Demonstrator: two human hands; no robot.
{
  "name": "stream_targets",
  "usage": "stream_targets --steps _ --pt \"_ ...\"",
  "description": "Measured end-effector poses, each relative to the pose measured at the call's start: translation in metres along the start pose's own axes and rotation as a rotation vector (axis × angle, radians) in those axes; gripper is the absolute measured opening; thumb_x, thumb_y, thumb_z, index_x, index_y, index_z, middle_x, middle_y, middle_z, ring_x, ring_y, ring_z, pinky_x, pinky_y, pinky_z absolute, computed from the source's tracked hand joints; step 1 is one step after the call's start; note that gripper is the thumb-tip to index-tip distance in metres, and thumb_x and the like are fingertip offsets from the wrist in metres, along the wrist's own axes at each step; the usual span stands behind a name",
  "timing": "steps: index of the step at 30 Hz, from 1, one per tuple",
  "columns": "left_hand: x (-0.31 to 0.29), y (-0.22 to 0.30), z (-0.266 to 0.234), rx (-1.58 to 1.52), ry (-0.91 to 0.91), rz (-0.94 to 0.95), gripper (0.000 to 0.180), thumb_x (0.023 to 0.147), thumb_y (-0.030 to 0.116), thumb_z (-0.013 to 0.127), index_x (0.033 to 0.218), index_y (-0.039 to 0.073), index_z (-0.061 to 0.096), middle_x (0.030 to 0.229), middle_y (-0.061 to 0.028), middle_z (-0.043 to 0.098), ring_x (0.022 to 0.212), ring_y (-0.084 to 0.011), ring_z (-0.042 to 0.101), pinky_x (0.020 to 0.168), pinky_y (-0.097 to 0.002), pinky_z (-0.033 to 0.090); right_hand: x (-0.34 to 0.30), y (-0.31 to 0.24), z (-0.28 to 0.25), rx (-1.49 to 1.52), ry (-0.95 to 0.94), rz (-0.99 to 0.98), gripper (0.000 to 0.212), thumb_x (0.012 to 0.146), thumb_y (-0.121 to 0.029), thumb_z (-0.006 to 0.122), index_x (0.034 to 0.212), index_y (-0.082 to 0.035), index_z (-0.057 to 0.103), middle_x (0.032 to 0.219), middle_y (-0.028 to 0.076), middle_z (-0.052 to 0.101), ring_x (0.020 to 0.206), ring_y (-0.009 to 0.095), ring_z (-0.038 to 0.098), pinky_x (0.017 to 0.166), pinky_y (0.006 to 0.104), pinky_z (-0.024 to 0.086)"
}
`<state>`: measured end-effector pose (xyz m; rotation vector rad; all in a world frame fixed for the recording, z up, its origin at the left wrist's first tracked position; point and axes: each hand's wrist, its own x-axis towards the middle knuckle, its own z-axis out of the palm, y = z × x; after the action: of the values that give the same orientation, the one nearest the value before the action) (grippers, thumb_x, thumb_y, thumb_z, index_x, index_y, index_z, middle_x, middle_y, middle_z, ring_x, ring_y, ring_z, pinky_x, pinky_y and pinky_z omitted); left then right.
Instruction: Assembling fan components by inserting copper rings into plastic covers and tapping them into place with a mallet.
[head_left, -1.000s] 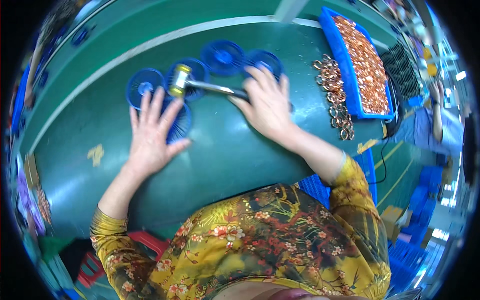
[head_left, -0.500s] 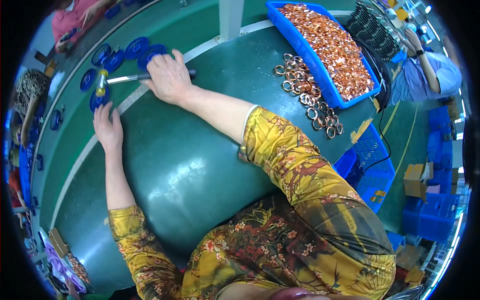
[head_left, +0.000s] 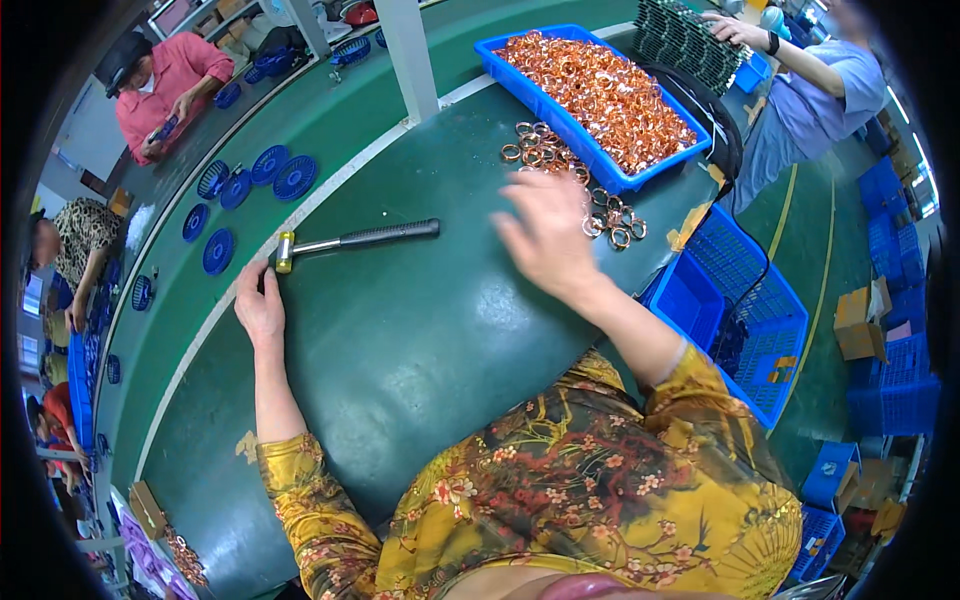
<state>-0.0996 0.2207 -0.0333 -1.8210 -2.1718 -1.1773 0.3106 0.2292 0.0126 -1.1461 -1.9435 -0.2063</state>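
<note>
My left hand [head_left: 262, 312] lies at the table's far left edge with fingers stretched and thumb apart, just below the yellow-ended head of a mallet [head_left: 388, 233]. The mallet lies on the green table, its black handle pointing right, and no hand grips it. My right hand [head_left: 548, 235] is over the table, fingers apart and slightly smeared by motion, holding nothing I can see. It is next to a loose pile of copper-coloured rings [head_left: 620, 236] and partly covers them. Behind the pile stands a blue tray [head_left: 570, 130] heaped with more copper-coloured rings [head_left: 600, 95].
Several blue ribbed discs [head_left: 218, 252] lie on the green belt [head_left: 330, 150] beyond the table's white edge. A white post [head_left: 408, 60] rises at the back. Blue crates [head_left: 765, 320] stand at the right. Other people work across the belt and at the upper right.
My right hand has let go of the mallet and moved right to the loose rings. The mallet now lies on the table. My left hand has drawn back from a blue disc.
</note>
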Motion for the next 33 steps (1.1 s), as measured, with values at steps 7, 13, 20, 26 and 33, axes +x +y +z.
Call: stream_targets --steps 7,13,20,26,33 --pt "-0.002 0.004 0.002 -0.031 0.059 0.033 0.017 0.085 0.005 0.057 0.101 0.003 0.065 0.103 -0.0138 0.065 0.101 -0.0301 0.060 0.091 -0.0378 0.045 -0.059 0.040 -0.035 -0.315 -0.279 0.473 0.059 0.085 -0.032 0.062 0.131 -0.002 0.040 0.135 0.023 0.037 0.128 0.044 0.032 0.106 0.0527 0.024" --pt "-0.016 0.015 -0.002 -0.059 0.025 -0.070 0.020 0.088 0.013 0.058 0.105 0.005 0.065 0.105 -0.0117 0.067 0.099 -0.0242 0.063 0.088 -0.0330 0.047 -0.033 0.035 0.013 -0.064 -0.304 0.162 0.053 0.087 -0.026 0.060 0.131 -0.004 0.040 0.137 0.022 0.037 0.128 0.044 0.032 0.106 0.0510 0.029" --pt "-0.025 0.026 -0.001 -0.068 0.047 -0.129 0.019 0.087 0.009 0.058 0.104 0.005 0.066 0.103 -0.0099 0.067 0.097 -0.0220 0.064 0.086 -0.0307 0.048 -0.003 0.049 0.028 0.090 -0.219 -0.004 0.042 0.085 -0.022 0.062 0.123 -0.007 0.051 0.130 0.016 0.049 0.122 0.032 0.046 0.103 0.0446 0.035" --pt "-0.039 0.030 -0.014 -0.045 0.243 -0.044 0.015 0.084 0.010 0.059 0.096 0.008 0.069 0.098 -0.0133 0.067 0.091 -0.0290 0.065 0.080 -0.0356 0.051 0.007 0.042 0.000 0.166 -0.037 -0.009 0.025 0.081 -0.008 0.061 0.105 -0.002 0.063 0.109 0.018 0.063 0.103 0.034 0.060 0.090 0.0394 0.047" --pt "-0.071 0.051 -0.014 -0.071 0.384 0.012 0.011 0.074 0.005 0.060 0.083 0.006 0.065 0.086 -0.0118 0.064 0.085 -0.0318 0.061 0.076 -0.0415 0.050 -0.043 0.078 -0.006 0.238 -0.204 0.054 0.020 0.091 -0.008 0.057 0.104 0.004 0.064 0.105 0.017 0.065 0.097 0.028 0.062 0.087 0.0341 0.048"
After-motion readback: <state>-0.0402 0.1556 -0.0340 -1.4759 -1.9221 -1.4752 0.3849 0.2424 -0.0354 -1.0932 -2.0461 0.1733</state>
